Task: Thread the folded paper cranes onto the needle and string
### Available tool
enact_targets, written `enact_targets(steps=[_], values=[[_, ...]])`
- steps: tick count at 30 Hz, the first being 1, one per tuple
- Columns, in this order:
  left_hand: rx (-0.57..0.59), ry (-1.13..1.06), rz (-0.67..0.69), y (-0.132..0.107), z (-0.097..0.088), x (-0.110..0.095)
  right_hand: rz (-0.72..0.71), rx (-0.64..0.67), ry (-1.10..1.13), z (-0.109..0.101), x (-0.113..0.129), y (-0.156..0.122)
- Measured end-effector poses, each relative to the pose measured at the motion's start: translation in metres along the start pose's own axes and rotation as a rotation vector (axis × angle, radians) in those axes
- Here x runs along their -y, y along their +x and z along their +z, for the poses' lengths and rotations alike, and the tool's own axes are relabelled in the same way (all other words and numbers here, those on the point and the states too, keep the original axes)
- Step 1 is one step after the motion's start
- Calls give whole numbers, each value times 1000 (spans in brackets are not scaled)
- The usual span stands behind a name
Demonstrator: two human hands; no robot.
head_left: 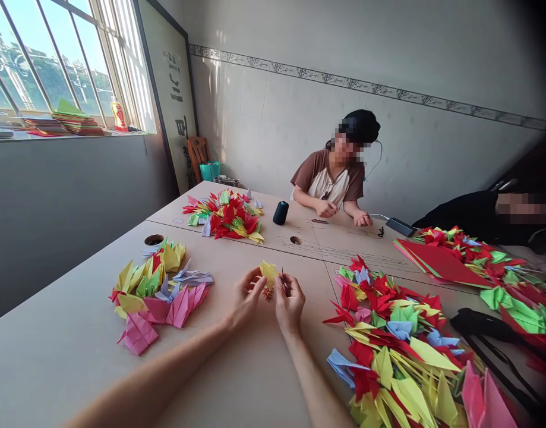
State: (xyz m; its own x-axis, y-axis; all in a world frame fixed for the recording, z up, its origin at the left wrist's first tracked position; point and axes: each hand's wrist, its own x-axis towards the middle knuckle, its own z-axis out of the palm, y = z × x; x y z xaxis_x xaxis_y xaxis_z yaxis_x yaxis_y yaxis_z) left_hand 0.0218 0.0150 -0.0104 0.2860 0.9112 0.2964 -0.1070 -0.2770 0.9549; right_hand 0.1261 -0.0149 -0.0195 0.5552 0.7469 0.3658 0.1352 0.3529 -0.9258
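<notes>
Yellow paper crane (268,272) held up between both hands

Left hand (248,297) has fingers clamped on its near edge; right hand (289,303) pinches a thin needle (282,274) at it. Orange beads (267,293) sit just below the fingers, paper cranes (152,291) well beside them.

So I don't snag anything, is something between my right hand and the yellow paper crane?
Nothing visible stands between them: the right hand is right against the yellow paper crane, with a thin dark needle pinched at its edge. The orange beads lie below the crane, not in the way.
</notes>
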Motion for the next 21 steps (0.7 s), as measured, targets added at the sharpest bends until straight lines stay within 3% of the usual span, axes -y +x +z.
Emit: enact_targets(steps=[8,16,21], values=[[-103,128,155,0,-1,8,-53,75,-70,4,-8,-7],[30,-11,91,-2,1,8,25,96,19,5,-6,-5],[10,-26,115,-1,-1,14,52,127,50,5,-8,-6]])
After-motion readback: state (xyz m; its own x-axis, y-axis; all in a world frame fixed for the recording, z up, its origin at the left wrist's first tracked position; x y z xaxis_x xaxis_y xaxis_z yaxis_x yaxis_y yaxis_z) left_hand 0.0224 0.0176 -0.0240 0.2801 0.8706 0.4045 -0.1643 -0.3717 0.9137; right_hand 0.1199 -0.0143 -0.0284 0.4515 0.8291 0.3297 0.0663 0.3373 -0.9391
